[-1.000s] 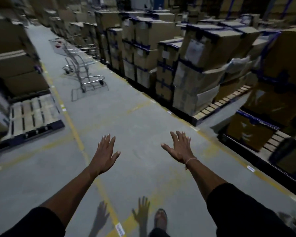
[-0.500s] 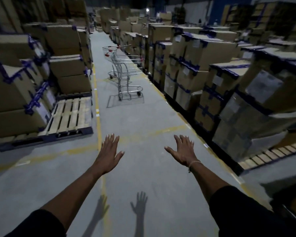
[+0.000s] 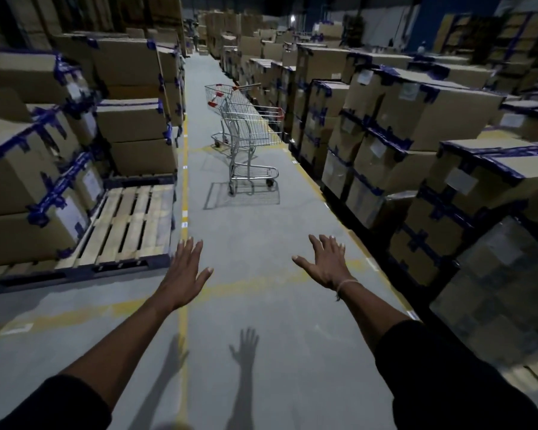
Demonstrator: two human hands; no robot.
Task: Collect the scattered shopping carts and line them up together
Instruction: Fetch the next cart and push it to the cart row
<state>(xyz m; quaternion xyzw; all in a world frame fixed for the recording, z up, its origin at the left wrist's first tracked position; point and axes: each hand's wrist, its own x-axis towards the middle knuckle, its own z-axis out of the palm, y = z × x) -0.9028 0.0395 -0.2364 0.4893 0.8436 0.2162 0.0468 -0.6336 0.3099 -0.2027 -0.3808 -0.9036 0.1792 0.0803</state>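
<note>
Two metal shopping carts with red handles stand in the aisle ahead, seemingly nested. The nearer cart (image 3: 251, 141) is at the centre of the view, the farther cart (image 3: 219, 97) sits just behind it. My left hand (image 3: 185, 271) and my right hand (image 3: 326, 265) are stretched out forward, palms down, fingers spread, holding nothing. Both hands are well short of the carts, with bare floor between.
Stacked cardboard boxes (image 3: 385, 125) on pallets line the aisle's right side, more boxes (image 3: 44, 135) the left. A bare wooden pallet (image 3: 128, 225) lies at the left. A yellow floor line (image 3: 184, 169) runs along the aisle's left edge.
The view has swung to face straight down the aisle, so the carts moved from upper left to centre and appear closer. Both hands stay outstretched and open.
</note>
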